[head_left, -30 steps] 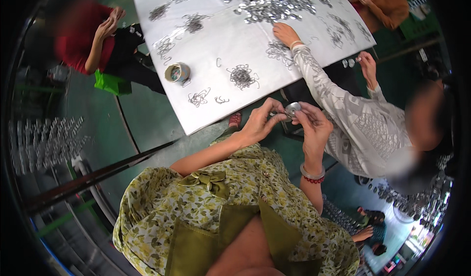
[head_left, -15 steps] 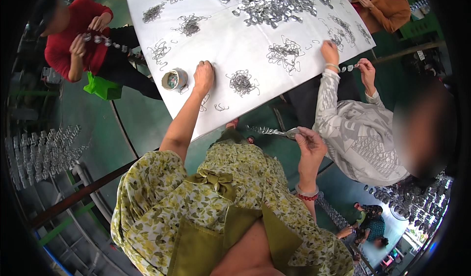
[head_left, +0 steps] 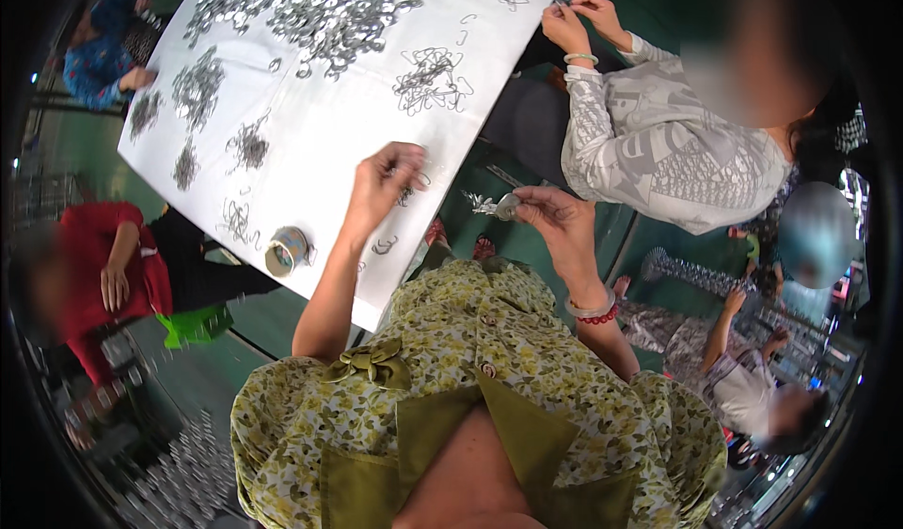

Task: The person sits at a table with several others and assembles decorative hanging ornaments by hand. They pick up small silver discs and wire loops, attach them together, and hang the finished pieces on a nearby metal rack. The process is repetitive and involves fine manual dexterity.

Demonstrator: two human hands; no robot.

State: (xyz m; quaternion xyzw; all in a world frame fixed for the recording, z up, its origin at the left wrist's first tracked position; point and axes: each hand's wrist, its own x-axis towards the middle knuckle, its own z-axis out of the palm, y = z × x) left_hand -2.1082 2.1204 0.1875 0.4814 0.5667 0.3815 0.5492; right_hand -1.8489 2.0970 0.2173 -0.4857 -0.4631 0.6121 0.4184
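Evidently, the right hand (head_left: 557, 226), right of the frame's centre, is pinched on a round, shiny, silver-coloured metal disc (head_left: 507, 207), thumb and fingers gripping its right-hand edge. A bunch of bright silver metal pieces (head_left: 481, 204) shows just left of the disc and seems to hang from it; how they join is too small to tell. The left hand (head_left: 384, 183), near the middle of the frame, has its fingers curled and blurred over a small pile of thin grey wire hooks (head_left: 403, 198), partly hidden by it; whether the fingertips meet on a hook, I cannot tell. More loose grey wire hooks (head_left: 384, 245) lie just below on the white-topped table (head_left: 324, 153).

The disc looks light, thin and stiff, with a smooth face that probably slips under a flat finger, so its rim seems the better place to hold, leaving the side nearest the hanging pieces free. Those pieces would likely swing and twist, so a steady pinch suits them. The hooks look light and springy, hardly fragile yet prone to tangle; a fingertip grip mid-length, away from the bent ends, should suit best.
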